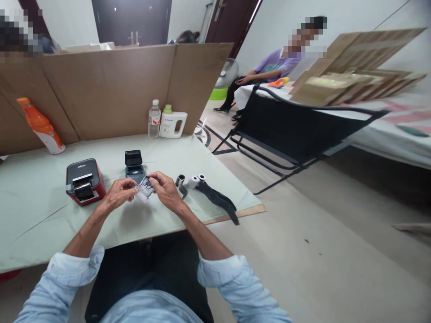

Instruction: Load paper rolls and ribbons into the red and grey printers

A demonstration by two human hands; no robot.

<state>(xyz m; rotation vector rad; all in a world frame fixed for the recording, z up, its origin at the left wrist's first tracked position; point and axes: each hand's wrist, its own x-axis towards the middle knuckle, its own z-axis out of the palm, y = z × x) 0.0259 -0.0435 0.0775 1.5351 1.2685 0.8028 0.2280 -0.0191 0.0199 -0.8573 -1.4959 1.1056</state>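
Note:
My left hand (pixel 119 194) and my right hand (pixel 165 190) pinch a small flat piece with a mottled grey, black and white surface (pixel 146 186) from either side, above the table. Blur hides exactly what it is. Right behind it stands a small dark box with its lid raised (pixel 134 158). A red-and-black label printer (pixel 85 181) sits left of my left hand. Beyond my right hand lie a short metal cylinder (pixel 180 180) and a white-headed object with black straps or handles (pixel 215 197).
A cardboard screen (pixel 124 89) borders the table's (pixel 33 211) back. Before it stand an orange bottle (pixel 42 128), a clear water bottle (pixel 154 120) and a white jug (pixel 173 124). A black folding chair (pixel 286 130) is at right, with a seated person (pixel 279 63) behind.

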